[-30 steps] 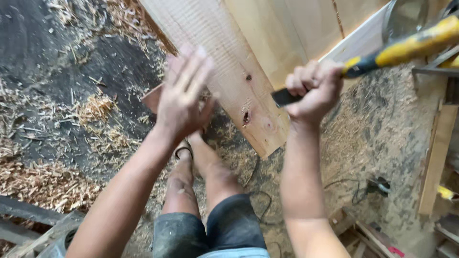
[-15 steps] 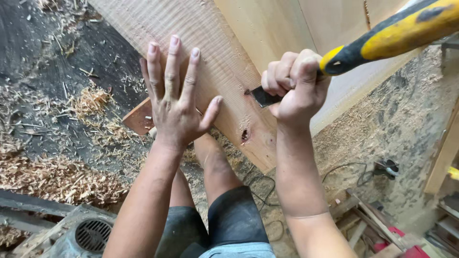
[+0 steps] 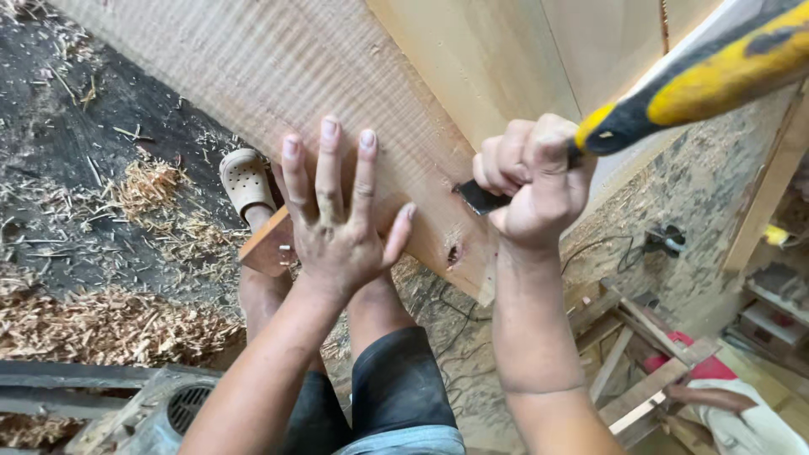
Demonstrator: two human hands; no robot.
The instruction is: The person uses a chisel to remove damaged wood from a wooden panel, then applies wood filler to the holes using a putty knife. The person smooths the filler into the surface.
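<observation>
Fingers (image 3: 324, 168) of left hand (image 3: 341, 240) spread wide and flat against rough plank (image 3: 278, 76), gripping nothing, apparently to steady it; right hand (image 3: 535, 181) fisted tight round black-and-yellow handle (image 3: 708, 76) of a striking tool (head out of view), raised just beside plank's edge, near a dark knot (image 3: 453, 253). Smoother boards (image 3: 539, 50) behind. Below: bare legs, beige perforated clog (image 3: 246, 179) on shaving-strewn floor (image 3: 101, 312), grey motor housing (image 3: 181, 409), timber offcuts (image 3: 640, 337) to the right

One plank (image 3: 278, 76); one hammer (image 3: 708, 76); one clog (image 3: 246, 179)
</observation>
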